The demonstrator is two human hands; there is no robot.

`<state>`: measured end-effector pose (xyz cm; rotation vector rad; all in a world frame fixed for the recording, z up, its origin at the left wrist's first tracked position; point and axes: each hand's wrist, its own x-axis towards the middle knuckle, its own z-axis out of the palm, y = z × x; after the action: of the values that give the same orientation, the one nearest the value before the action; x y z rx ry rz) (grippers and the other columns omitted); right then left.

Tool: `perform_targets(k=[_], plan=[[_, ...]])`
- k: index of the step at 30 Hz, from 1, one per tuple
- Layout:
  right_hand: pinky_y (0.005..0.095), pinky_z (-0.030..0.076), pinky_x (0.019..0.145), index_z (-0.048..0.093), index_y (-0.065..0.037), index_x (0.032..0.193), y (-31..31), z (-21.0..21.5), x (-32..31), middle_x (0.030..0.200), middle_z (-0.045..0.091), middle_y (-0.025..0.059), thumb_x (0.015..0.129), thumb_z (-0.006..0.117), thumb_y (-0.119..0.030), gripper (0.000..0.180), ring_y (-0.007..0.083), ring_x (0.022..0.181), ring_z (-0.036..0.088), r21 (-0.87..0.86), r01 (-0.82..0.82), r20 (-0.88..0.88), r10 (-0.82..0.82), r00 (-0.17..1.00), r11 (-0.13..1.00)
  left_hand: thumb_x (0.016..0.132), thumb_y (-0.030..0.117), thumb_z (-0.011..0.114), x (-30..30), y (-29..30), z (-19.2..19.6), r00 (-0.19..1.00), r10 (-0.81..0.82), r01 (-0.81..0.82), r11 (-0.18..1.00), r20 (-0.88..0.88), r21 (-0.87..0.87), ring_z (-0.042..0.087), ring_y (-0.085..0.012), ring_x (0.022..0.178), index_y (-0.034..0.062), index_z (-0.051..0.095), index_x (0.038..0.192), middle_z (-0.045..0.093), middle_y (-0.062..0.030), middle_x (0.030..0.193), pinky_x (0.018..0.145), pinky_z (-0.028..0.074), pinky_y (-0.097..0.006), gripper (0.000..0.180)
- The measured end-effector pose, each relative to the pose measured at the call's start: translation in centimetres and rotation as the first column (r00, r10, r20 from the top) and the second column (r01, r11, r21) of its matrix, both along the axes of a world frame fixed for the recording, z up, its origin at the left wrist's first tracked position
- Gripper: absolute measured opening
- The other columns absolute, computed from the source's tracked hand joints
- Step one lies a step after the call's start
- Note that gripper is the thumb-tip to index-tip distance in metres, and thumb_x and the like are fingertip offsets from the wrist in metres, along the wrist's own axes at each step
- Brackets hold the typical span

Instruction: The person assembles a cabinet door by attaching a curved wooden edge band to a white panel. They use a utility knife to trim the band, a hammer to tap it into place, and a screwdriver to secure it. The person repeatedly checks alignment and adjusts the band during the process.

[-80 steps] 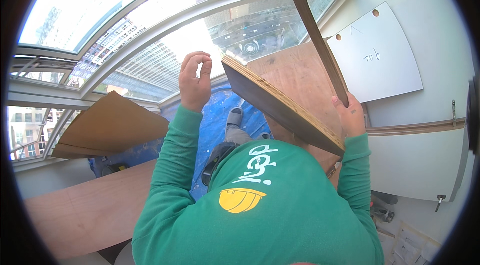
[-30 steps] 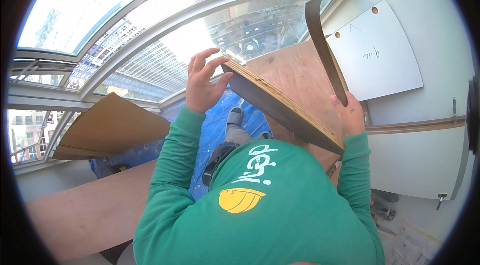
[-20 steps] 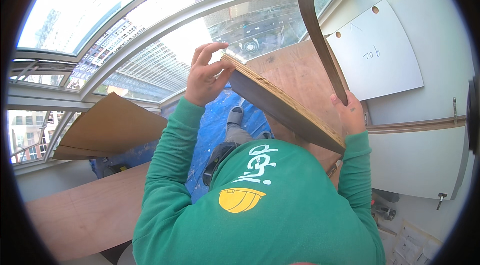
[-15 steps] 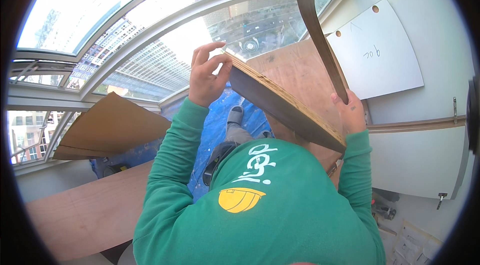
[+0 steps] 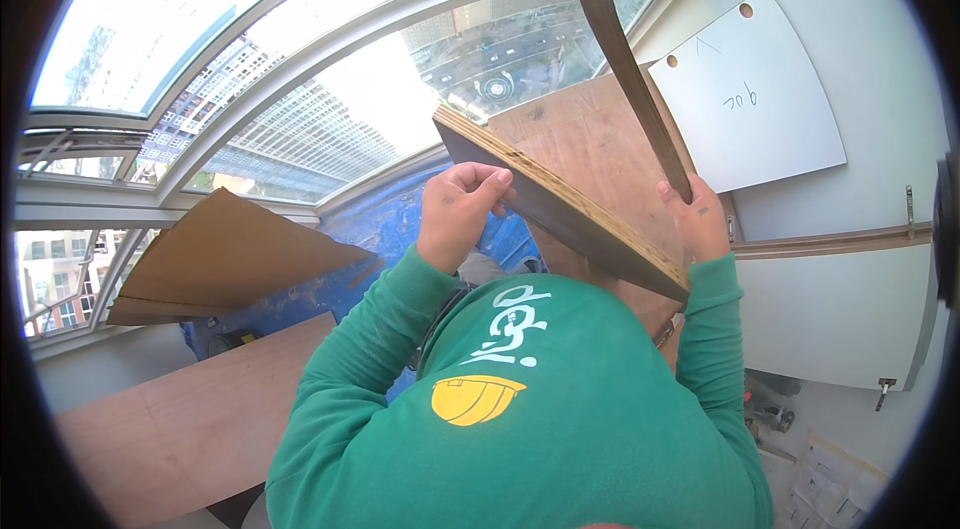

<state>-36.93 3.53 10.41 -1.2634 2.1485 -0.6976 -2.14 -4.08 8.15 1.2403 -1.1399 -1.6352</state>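
Two bare hands are holding wood in front of a person in a green sweatshirt (image 5: 560,429). The left hand (image 5: 462,214) is wrapping its fingers (image 5: 490,181) around the layered edge of a thick brown plywood panel (image 5: 560,214), raised before the curved window (image 5: 300,99). The right hand (image 5: 695,219) is pinching a thin dark curved wooden strip (image 5: 630,79) at its lower end. The panel looks stiff and heavy, best gripped at opposite edges; the strip seems light and bendy.

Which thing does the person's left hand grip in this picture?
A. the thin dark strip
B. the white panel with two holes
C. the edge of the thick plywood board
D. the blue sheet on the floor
C: the left hand has its fingers curled over the layered edge of the plywood board, while the right hand holds the thin dark strip.
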Motion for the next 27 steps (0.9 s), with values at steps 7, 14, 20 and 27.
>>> perform_targets(k=[7, 14, 20, 27], plan=[[0.0414, 0.056, 0.083, 0.072, 0.001, 0.124, 0.2, -0.2, -0.2, 0.098, 0.077, 0.0167, 0.098, 0.077, -0.038, 0.047, 0.0285, 0.089, 0.072, -0.007, -0.008, 0.010, 0.008, 1.000, 1.000, 0.097, 0.019, 0.079, -1.5, -0.2, 1.8, 0.998, 0.066, -0.065, 0.992, 0.000, 0.110, 0.065, -0.0118, 0.067, -0.0012, 0.074, 0.098, 0.077, -0.0095, 0.085, 0.063, 0.050, -0.025, 0.021], [0.0421, 0.056, 0.083, 0.072, -0.001, 0.125, 0.3, -0.8, -0.3, 0.098, 0.077, 0.0159, 0.098, 0.076, -0.044, 0.051, 0.0287, 0.089, 0.072, 0.009, -0.008, 0.012, 0.008, 1.000, 1.000, 0.092, 0.014, 0.079, -3.0, 0.0, 0.2, 0.972, 0.217, -0.207, 0.972, -0.088, 0.107, 0.061, -0.0116, 0.063, 0.0012, 0.072, 0.092, 0.072, -0.0075, 0.078, 0.058, 0.049, -0.027, 0.015], [0.0421, 0.056, 0.084, 0.072, -0.001, 0.125, 0.3, -1.1, -0.5, 0.097, 0.077, 0.0156, 0.098, 0.077, -0.044, 0.051, 0.0286, 0.089, 0.072, 0.005, -0.008, 0.029, 0.008, 1.000, 1.000, 0.094, 0.010, 0.074, -3.4, 0.1, 0.1, 0.939, 0.283, -0.266, 0.958, -0.198, 0.109, 0.061, -0.0125, 0.065, 0.0031, 0.071, 0.090, 0.071, -0.0064, 0.077, 0.063, 0.050, -0.027, 0.008], [0.0421, 0.056, 0.085, 0.072, -0.001, 0.125, 0.5, -0.9, -0.3, 0.100, 0.077, 0.0169, 0.098, 0.077, -0.041, 0.049, 0.0291, 0.092, 0.072, -0.006, 0.003, 0.050, -0.002, 0.999, 1.000, 0.098, 0.010, 0.071, -1.3, -0.8, 0.3, 0.948, 0.257, -0.285, 0.949, -0.189, -0.137, 0.063, -0.0129, 0.072, 0.0017, 0.071, 0.093, 0.072, -0.0068, 0.083, 0.067, 0.052, -0.028, 0.009]])
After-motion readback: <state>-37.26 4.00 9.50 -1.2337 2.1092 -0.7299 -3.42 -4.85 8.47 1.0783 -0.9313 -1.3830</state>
